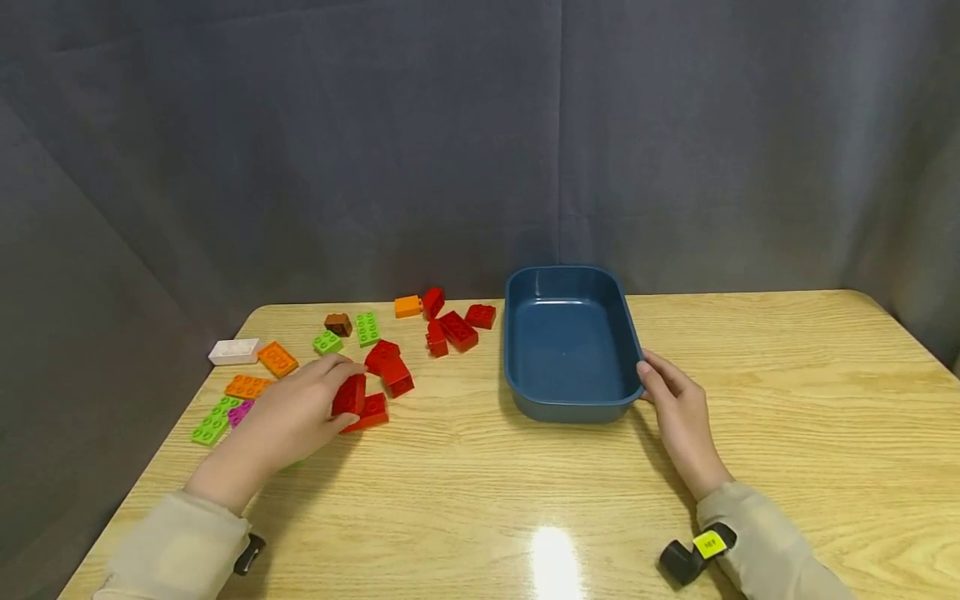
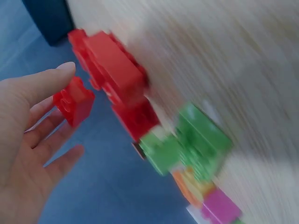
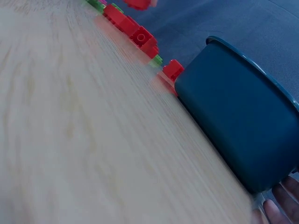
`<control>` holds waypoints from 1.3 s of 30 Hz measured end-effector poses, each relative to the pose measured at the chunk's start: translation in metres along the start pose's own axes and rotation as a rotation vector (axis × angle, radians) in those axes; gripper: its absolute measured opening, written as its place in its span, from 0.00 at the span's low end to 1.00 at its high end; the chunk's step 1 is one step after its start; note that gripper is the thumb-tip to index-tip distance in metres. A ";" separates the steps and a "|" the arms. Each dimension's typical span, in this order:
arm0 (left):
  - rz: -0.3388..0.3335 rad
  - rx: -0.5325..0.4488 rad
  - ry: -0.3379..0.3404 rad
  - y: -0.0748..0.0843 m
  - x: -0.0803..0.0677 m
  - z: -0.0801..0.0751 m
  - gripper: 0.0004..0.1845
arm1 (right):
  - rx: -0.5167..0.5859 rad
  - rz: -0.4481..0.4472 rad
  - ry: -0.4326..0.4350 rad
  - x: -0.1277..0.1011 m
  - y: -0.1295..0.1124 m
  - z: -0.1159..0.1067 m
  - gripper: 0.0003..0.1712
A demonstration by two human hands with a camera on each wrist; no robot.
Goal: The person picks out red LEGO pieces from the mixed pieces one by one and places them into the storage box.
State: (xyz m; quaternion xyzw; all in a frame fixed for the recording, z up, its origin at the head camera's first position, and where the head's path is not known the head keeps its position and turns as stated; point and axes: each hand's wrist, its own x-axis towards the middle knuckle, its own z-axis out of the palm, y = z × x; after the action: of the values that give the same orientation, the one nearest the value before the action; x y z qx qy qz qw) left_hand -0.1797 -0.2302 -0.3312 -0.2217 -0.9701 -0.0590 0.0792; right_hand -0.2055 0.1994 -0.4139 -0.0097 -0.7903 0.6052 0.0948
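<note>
Between thumb and fingers, my left hand pinches a red toy brick, raised over the brick pile in the left wrist view. In the head view it overlaps another red brick on the table. More red bricks lie just beyond that hand. On the right, my right hand holds the near right corner of a dark blue plastic bin, thumb at the rim and fingers along the outer wall. The bin stands upright on the table with nothing inside.
Left of the bin lie several red bricks and an orange brick. Green, brown, orange and white bricks spread along the left side of the wooden table. A grey curtain hangs behind.
</note>
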 end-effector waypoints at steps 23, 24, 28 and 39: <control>0.009 -0.304 0.136 0.085 0.049 0.027 0.32 | -0.006 0.005 0.002 -0.001 0.001 -0.001 0.33; 0.007 -0.310 0.140 0.088 0.051 0.027 0.33 | -0.011 0.006 0.002 -0.001 0.001 -0.001 0.33; -0.013 -0.327 0.138 0.099 0.057 0.030 0.33 | -0.020 0.002 0.003 -0.001 0.001 -0.001 0.33; -0.023 -0.353 0.124 0.133 0.081 0.027 0.36 | -0.003 0.003 0.002 0.000 -0.001 -0.001 0.32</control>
State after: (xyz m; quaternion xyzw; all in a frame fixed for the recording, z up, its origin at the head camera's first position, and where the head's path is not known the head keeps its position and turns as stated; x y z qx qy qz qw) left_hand -0.1967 -0.0728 -0.3320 -0.2168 -0.9405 -0.2427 0.0978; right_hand -0.2056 0.1998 -0.4129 -0.0117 -0.7910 0.6043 0.0945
